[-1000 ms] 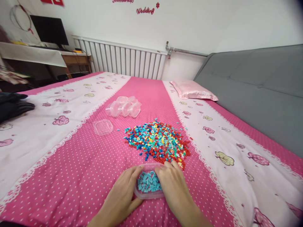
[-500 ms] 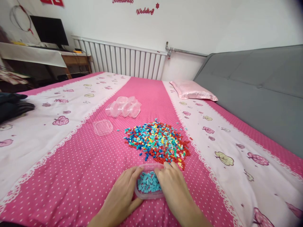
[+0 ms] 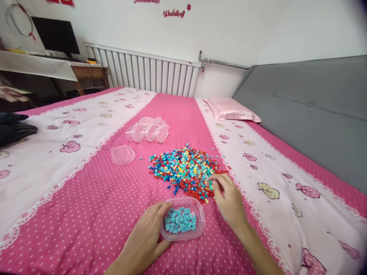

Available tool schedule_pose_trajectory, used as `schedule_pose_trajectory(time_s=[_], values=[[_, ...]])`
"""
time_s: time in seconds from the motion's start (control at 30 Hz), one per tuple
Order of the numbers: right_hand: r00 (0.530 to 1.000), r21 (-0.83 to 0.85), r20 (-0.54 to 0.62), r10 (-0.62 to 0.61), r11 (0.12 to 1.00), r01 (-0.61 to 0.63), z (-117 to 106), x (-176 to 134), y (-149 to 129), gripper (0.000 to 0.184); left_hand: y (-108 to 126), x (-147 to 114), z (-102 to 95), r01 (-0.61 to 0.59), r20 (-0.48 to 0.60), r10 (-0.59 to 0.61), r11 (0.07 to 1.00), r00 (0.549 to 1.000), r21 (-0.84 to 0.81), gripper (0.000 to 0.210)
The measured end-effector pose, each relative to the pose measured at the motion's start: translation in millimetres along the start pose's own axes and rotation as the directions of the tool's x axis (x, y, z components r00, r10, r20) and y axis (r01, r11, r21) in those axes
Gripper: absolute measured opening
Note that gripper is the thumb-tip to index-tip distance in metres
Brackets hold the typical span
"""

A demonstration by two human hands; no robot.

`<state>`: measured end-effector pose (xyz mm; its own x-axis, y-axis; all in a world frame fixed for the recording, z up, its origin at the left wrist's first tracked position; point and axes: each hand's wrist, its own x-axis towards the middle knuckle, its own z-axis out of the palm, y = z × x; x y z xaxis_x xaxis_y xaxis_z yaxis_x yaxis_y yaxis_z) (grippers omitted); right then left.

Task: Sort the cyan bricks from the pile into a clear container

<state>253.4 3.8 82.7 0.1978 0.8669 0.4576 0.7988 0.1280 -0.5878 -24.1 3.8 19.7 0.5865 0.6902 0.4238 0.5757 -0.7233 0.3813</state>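
Note:
My left hand (image 3: pixel 151 231) grips the left side of a clear plastic container (image 3: pixel 200 225), thumb low and fingers over the rim. Inside lie many small light-blue toy bricks (image 3: pixel 180 220). At the right edge of a mixed heap of small toy bricks (image 3: pixel 186 168), red, blue, yellow and turquoise, is my right hand (image 3: pixel 229 196). Its thumb and forefinger come close together in a pinch at the bricks; whatever is between the tips is too small to make out.
Beyond the heap stands a cluster of clear containers (image 3: pixel 149 130). A clear lid (image 3: pixel 122 155) lies left of the heap on the pink dotted bedspread (image 3: pixel 114 202). Farther off are a pink pillow (image 3: pixel 231 109) and a grey headboard (image 3: pixel 309 88). Dark cloth (image 3: pixel 17 130) lies at far left.
My right hand has left the container and moved up and right to the heap's edge. My left hand has stayed on the container, and the whole view has shifted slightly.

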Motion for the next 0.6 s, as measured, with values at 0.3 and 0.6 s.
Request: schedule_pose_trajectory(time_s=[0.3, 0.6], values=[[0.999, -0.114, 0.046, -0.004, 0.993, 0.009, 24.2, 7.8, 53.3, 0.032, -4.0, -1.7, 0.4, -0.015, -0.006, 0.015, 0.999, 1.0, 0.028, 0.072], [0.992, -0.181, 0.093, -0.083, 0.979, 0.099, 39.8, 16.0, 44.5, 0.033, -1.3, -1.3, -2.5, 0.005, 0.006, -0.005, 1.0, 1.0, 0.011, 0.075]])
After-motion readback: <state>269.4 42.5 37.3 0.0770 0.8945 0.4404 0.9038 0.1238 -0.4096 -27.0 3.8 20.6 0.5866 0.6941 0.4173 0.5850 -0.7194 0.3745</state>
